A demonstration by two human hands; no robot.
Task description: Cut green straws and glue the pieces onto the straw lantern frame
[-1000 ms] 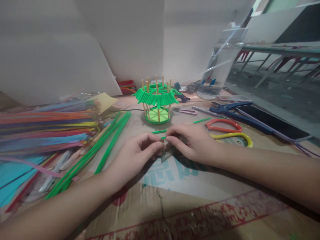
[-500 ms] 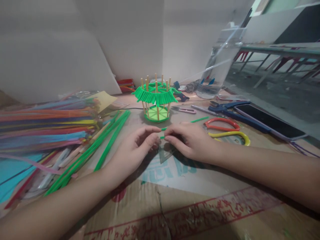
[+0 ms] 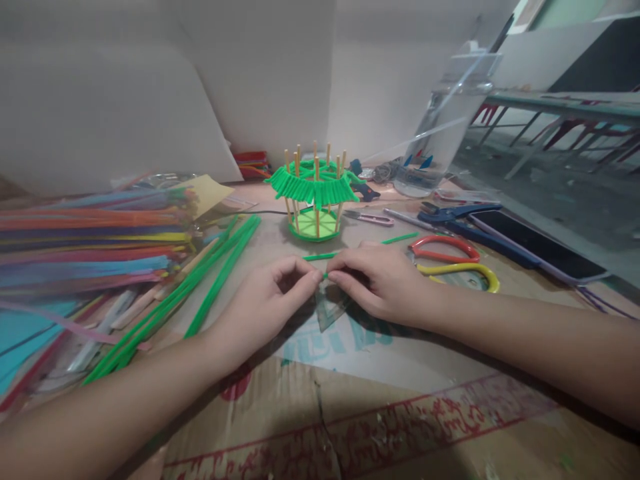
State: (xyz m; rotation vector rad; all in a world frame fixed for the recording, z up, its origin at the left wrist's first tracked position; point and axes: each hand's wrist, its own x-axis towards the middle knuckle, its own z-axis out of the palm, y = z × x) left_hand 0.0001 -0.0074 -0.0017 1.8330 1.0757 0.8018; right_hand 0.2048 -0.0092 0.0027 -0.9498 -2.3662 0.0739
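Observation:
Thumb and finger of my left hand are pinched at one end of a short green pipe cleaner piece. My right hand pinches the same piece from the other side; most of it is hidden by the fingertips. Just behind the fingers runs a green pipe cleaner, partly covered by my right hand. A clear set square lies below the fingertips. Beyond my hands stands a small round pavilion model with wooden stick posts and a fringed green roof. Scissors with red and yellow handles rest beside my right wrist.
Green pipe cleaners and a heap of coloured ones lie at left. Blue pliers, a phone and thread snips are at right. A clear plastic container stands at the back right.
My left fingertips have closed on the short green piece and moved right, nearer my right fingers. More of the green pipe cleaner behind them now shows. The view has shifted slightly.

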